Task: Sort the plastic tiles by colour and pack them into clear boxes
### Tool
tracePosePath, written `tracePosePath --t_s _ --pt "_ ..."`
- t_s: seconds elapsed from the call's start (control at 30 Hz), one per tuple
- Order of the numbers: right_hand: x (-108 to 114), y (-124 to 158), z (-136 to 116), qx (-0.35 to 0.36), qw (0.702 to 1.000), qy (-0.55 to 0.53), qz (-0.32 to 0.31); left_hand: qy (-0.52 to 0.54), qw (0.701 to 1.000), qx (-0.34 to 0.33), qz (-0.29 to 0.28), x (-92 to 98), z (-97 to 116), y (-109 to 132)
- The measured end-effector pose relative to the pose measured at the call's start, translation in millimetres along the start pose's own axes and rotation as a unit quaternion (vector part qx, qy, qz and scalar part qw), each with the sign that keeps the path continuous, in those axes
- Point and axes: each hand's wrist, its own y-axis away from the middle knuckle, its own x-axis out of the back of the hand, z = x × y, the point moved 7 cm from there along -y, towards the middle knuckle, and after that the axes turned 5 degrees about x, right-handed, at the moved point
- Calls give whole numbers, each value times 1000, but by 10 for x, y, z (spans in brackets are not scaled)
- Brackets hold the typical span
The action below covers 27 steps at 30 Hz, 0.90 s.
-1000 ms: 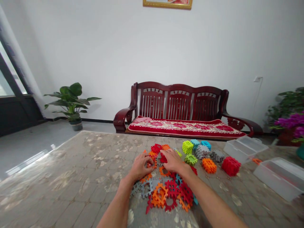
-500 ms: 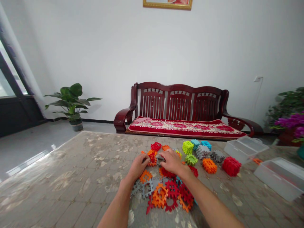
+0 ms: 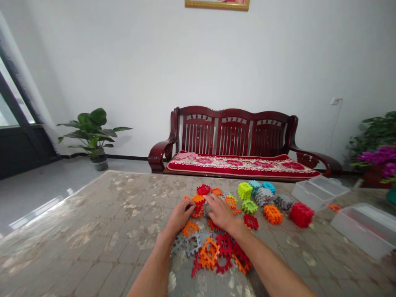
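The left hand (image 3: 179, 216) and the right hand (image 3: 220, 211) are meeting fingertip to fingertip over an orange tile (image 3: 198, 209) that is lying around the middle of the worktop (image 3: 93, 231), at the far end of a loose pile of toothed tiles (image 3: 216, 251). Both hands are lying palm down with the fingers bent narrow. The left fingers are touching the orange tile, but whether either hand is actually gripping it cannot be told, since the right fingers are covering what is underneath.

The likeliest trouble is snagging: the tile's notched rim is lying against its neighbours, so a lift could be dragging other pieces up and dropping them. Both forearms are crossing right above the pile, which is stretching toward the near edge of the worktop, so a careless pull back could be sweeping tiles off that edge. The surface is looking glossy, so pieces pressed together flat may be skating apart. A sideways swing of the right hand could be knocking the green cube (image 3: 244, 191) or the orange cube (image 3: 272, 214) standing nearby toward the far right corner
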Motion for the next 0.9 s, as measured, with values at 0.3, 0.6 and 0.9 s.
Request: tracePosePath --t_s 0.3,0.6,0.9 --pt "356 94 493 -84 969 -209 105 -7 1000 3 -9 -17 -34 -21" --pt "421 393 603 -114 985 -126 34 -5 1000 -1 -23 -23 -19 -16" --pt "396 816 334 -221 971 86 -41 -5 1000 -4 -25 -14 -11 -17"
